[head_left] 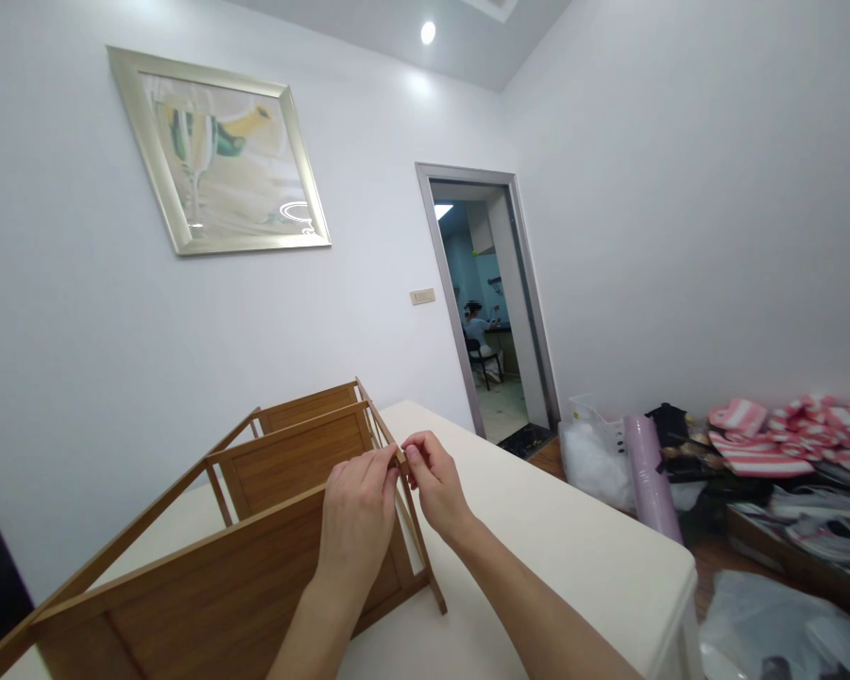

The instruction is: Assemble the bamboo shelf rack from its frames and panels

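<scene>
A brown wooden shelf rack (290,451) lies on its side on a white table (531,529), its panels standing up between long rails. My left hand (358,515) is closed over the top edge of the nearest panel, close to where it meets the right-hand rail (417,548). From the other side of that rail, my right hand (435,482) pinches at the same joint, thumb and forefinger pressed together. Whatever sits between those fingertips is too small or too hidden to name. Both hands nearly touch each other there.
Right of the table lie a purple roll (648,477), white plastic bags (591,463), pink-striped cloth (772,444) and a cardboard box (757,538). Beyond an open doorway (485,312) a person sits on a chair. A framed picture (233,161) hangs on the wall.
</scene>
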Motion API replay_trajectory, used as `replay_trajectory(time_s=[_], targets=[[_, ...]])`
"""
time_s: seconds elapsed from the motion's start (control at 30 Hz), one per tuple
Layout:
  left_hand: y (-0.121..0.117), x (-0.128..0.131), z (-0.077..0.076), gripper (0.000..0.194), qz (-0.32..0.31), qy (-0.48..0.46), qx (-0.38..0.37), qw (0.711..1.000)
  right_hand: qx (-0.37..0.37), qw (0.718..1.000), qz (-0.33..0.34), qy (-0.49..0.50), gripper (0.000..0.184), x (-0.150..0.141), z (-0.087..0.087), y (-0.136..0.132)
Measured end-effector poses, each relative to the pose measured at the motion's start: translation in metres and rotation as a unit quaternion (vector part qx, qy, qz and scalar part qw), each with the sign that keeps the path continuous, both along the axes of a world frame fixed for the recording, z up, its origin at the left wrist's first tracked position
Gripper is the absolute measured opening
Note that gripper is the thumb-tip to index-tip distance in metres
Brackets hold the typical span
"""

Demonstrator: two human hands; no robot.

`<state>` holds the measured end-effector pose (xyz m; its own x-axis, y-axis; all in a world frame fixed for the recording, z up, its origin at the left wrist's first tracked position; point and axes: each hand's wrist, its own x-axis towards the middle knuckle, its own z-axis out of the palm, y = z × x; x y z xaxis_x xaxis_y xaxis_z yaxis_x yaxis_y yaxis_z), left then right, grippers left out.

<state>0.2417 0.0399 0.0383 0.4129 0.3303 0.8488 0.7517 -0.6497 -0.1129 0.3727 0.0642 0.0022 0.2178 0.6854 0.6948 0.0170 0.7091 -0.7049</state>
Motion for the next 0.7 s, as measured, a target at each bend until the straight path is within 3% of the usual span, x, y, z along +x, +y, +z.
replay_trajectory(time_s=[0.4,0.7], targets=[[-0.004,0.001,0.002,0.025,-0.001,-0.009,-0.012,1.000,0.034,0.989,-0.086,-0.113,0.032,0.002,0.010,-0.010],[-0.006,0.001,0.004,0.024,-0.001,-0.008,-0.027,1.000,-0.011,0.997,-0.042,-0.068,0.043,0.004,0.006,-0.004]])
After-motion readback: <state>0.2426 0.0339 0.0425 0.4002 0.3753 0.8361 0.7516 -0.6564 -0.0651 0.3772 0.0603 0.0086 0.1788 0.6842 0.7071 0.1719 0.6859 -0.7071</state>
